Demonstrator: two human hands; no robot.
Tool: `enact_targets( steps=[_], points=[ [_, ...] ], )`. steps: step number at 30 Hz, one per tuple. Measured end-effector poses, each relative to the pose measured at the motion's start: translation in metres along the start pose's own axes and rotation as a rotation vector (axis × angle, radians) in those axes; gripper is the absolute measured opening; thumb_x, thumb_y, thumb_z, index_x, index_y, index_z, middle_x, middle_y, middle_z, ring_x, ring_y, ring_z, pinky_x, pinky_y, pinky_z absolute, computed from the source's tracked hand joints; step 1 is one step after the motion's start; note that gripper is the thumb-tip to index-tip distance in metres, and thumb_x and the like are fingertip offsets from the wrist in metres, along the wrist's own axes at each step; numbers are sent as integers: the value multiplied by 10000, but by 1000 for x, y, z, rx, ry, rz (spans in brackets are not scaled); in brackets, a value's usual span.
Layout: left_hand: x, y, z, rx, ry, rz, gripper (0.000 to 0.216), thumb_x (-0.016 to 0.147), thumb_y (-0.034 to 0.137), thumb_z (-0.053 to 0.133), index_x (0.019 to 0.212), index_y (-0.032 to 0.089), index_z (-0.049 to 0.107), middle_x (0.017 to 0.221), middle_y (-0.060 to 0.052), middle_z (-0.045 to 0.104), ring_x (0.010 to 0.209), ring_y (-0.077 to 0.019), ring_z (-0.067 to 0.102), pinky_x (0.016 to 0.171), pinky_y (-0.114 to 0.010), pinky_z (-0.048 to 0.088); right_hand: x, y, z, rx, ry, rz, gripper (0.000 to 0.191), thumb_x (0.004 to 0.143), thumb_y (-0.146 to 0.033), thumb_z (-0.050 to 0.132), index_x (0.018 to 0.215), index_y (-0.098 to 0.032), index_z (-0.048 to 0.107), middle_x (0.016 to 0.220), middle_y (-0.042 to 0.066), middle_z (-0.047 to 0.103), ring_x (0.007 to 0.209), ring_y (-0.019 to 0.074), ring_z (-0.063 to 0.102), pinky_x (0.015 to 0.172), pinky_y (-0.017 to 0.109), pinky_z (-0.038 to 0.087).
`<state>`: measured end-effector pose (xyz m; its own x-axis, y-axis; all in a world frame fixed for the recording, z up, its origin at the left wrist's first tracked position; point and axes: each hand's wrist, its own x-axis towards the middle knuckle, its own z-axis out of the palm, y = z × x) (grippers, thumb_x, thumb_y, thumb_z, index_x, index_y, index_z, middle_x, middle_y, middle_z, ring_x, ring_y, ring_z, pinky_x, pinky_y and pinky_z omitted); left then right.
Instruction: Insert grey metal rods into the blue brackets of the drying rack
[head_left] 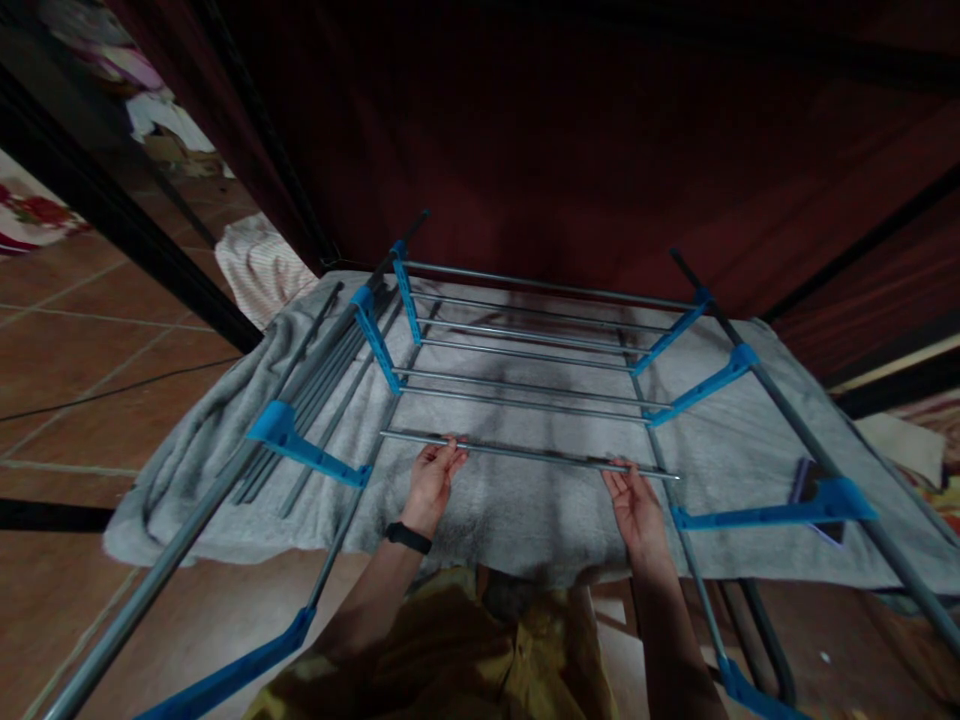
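A thin grey metal rod (532, 455) lies crosswise in both my hands. Near its left end my left hand (435, 480), with a black band on the wrist, pinches it between thumb and fingers. My right hand (634, 500) grips it close to the right end, fingers curled under. Around the rod stands a rack frame of grey tubes with blue plastic brackets; a left bracket (311, 450) and a right bracket (772, 508) sit just beyond the rod's two ends. Farther off, several crossbars (525, 350) span between the blue brackets.
A grey blanket (517, 520) covers the surface under the frame. Several loose tubes (315, 400) lie on its left side. A phone-like dark object (814, 490) rests behind the right bracket. Dark red curtain (525, 150) hangs at the back; tiled floor (97, 350) shows left.
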<state>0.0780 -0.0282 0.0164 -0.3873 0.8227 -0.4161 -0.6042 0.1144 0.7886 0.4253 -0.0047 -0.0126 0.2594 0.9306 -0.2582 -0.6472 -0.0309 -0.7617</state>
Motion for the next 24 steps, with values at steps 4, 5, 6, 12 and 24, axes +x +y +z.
enact_targets(
  steps=[4,5,6,12,24],
  points=[
    [-1,0,0,17,-10,-1,153,653,264,790,743,225,673,877,-47,739,834,-194,687,823,-326,546,2,1,0,-11,12,-4,127,746,-288,799,827,-229,721,984,17,758,984,168,696,1037,413,495],
    [-1,0,0,23,-12,-5,154,653,255,788,752,226,674,867,-45,737,831,-196,688,823,-330,549,2,1,0,-16,14,-2,129,746,-296,799,823,-229,720,979,16,758,976,167,698,1035,410,497],
    [-1,0,0,26,-12,-10,156,654,247,786,759,225,674,852,-42,735,824,-197,688,825,-332,551,3,1,0,-20,15,-1,132,747,-303,799,821,-228,720,974,16,759,968,166,700,1032,406,499],
    [0,1,1,33,-10,-42,148,689,231,767,785,213,655,852,-34,728,821,-185,695,833,-326,551,3,0,0,-29,14,-4,153,746,-328,800,826,-229,715,946,18,762,944,171,706,1026,415,502],
    [-14,14,15,-24,-57,-22,260,637,235,826,855,209,685,861,-34,731,770,-153,682,769,-272,522,3,1,-2,21,13,24,146,736,-301,810,814,-220,718,887,-4,760,862,147,709,962,364,539]
  ],
)
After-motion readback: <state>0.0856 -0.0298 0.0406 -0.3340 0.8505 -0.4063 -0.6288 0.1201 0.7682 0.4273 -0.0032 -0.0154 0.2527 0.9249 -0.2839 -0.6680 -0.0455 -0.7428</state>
